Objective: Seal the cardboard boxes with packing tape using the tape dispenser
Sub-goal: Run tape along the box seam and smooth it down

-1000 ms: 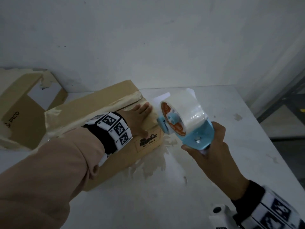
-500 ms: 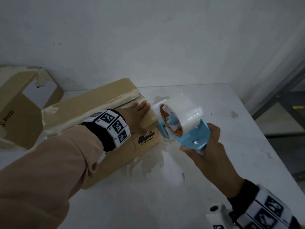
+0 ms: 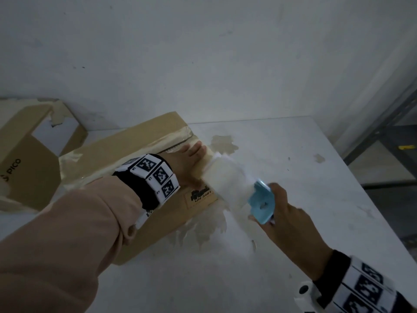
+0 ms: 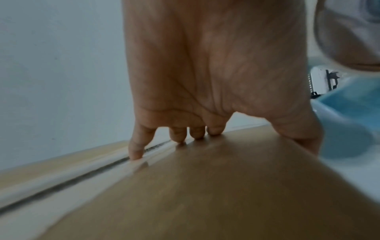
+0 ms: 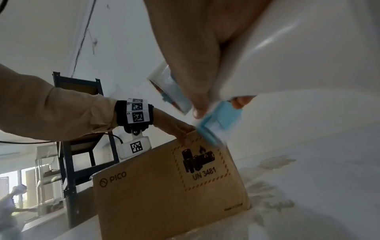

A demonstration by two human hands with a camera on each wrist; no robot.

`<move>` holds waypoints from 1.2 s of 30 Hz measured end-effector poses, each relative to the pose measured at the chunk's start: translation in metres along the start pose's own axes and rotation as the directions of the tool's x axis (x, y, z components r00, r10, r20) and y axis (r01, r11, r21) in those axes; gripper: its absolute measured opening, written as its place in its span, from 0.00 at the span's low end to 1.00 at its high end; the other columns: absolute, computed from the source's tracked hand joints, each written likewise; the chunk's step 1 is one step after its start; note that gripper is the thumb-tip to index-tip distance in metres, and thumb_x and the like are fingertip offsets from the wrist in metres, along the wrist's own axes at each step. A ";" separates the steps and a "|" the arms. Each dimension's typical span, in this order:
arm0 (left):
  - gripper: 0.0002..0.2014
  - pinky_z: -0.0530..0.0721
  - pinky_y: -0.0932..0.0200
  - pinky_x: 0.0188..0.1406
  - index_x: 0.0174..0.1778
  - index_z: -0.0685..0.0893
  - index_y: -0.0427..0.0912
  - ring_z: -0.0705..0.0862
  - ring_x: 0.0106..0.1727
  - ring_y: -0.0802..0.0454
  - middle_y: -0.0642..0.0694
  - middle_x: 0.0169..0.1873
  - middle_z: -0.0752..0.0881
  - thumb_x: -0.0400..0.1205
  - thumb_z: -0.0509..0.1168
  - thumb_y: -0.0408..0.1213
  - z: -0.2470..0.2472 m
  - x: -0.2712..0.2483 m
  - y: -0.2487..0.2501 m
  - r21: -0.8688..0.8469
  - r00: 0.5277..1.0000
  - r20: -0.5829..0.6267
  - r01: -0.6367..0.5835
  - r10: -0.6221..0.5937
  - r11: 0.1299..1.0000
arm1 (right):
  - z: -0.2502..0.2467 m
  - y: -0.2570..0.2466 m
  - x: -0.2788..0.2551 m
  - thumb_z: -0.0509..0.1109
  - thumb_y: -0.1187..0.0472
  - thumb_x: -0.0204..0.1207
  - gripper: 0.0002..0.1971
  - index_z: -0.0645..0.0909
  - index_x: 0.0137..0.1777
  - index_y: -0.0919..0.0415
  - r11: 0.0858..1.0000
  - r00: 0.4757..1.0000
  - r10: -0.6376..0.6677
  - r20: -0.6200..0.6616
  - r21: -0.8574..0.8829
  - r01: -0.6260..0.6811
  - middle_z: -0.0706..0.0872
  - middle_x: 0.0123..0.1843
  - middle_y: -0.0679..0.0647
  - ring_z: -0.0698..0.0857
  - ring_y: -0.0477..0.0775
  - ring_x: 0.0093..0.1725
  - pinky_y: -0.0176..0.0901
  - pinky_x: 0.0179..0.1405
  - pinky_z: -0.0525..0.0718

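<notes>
A brown cardboard box (image 3: pixel 140 141) lies on the white table (image 3: pixel 304 154), its top seam under glossy tape. My left hand (image 3: pixel 189 159) presses flat on the box's top near the right end; in the left wrist view the fingertips (image 4: pixel 134 152) touch the seam (image 4: pixel 82 175). My right hand (image 3: pixel 286 213) grips the handle of the blue tape dispenser (image 3: pixel 261 204). The dispenser's white tape roll (image 3: pixel 228 184) sits against the box's upper right edge, beside the left hand. In the right wrist view the dispenser (image 5: pixel 218 118) meets the box (image 5: pixel 164 203) at the top corner above the UN 3481 label.
A second cardboard box (image 3: pixel 27 159) with torn flaps stands at the far left against the wall. Old tape residue stains the table round the box's right end. Metal shelving (image 3: pixel 383 136) stands beyond the table's right edge. A person (image 5: pixel 10 203) is far off.
My right hand has brought the dispenser left and down, from just off the box's right end onto its upper right edge. The left hand stays pressed on the box top.
</notes>
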State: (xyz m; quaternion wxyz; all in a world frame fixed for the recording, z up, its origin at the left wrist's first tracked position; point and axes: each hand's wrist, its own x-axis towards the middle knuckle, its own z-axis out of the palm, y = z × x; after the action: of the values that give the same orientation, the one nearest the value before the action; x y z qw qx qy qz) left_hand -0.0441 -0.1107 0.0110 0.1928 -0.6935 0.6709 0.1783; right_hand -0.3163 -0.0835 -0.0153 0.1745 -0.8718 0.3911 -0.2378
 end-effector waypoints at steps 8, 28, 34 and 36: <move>0.53 0.55 0.40 0.78 0.79 0.30 0.45 0.41 0.82 0.48 0.49 0.81 0.35 0.74 0.59 0.67 -0.005 -0.009 0.003 0.114 1.000 -0.003 0.011 -0.011 0.993 | 0.025 0.040 -0.049 0.72 0.34 0.62 0.42 0.51 0.69 0.41 0.895 0.932 0.361 -0.019 0.287 -0.341 0.85 0.36 0.52 0.88 0.57 0.32 0.41 0.30 0.84; 0.49 0.56 0.31 0.76 0.78 0.28 0.56 0.36 0.82 0.47 0.51 0.79 0.29 0.76 0.59 0.64 -0.011 -0.013 0.004 0.036 0.998 0.064 0.007 -0.009 0.999 | 0.074 0.072 0.015 0.65 0.67 0.73 0.35 0.56 0.79 0.56 0.821 0.817 0.558 0.147 -0.238 -0.518 0.69 0.69 0.66 0.68 0.66 0.67 0.58 0.63 0.68; 0.50 0.56 0.30 0.76 0.78 0.29 0.58 0.37 0.82 0.48 0.52 0.80 0.30 0.74 0.59 0.67 -0.011 -0.014 0.003 0.039 0.999 0.046 -0.001 -0.001 0.999 | 0.083 0.016 0.038 0.54 0.50 0.80 0.28 0.54 0.76 0.64 0.989 0.961 0.145 -0.236 0.052 -0.136 0.58 0.79 0.70 0.54 0.65 0.78 0.67 0.73 0.59; 0.50 0.55 0.33 0.77 0.79 0.33 0.57 0.39 0.82 0.46 0.51 0.81 0.34 0.72 0.60 0.68 -0.010 -0.014 0.002 0.011 1.000 0.001 -0.023 0.023 1.000 | 0.089 -0.014 0.057 0.46 0.39 0.80 0.36 0.41 0.80 0.61 0.984 0.984 0.081 -0.162 0.170 -0.053 0.41 0.83 0.61 0.40 0.55 0.81 0.54 0.79 0.43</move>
State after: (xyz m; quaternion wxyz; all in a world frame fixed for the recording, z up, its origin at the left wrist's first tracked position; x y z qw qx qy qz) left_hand -0.0463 -0.1037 0.0262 0.1947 -0.6848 0.6795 0.1772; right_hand -0.2254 -0.1074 -0.0663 0.2203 -0.8176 0.4125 -0.3359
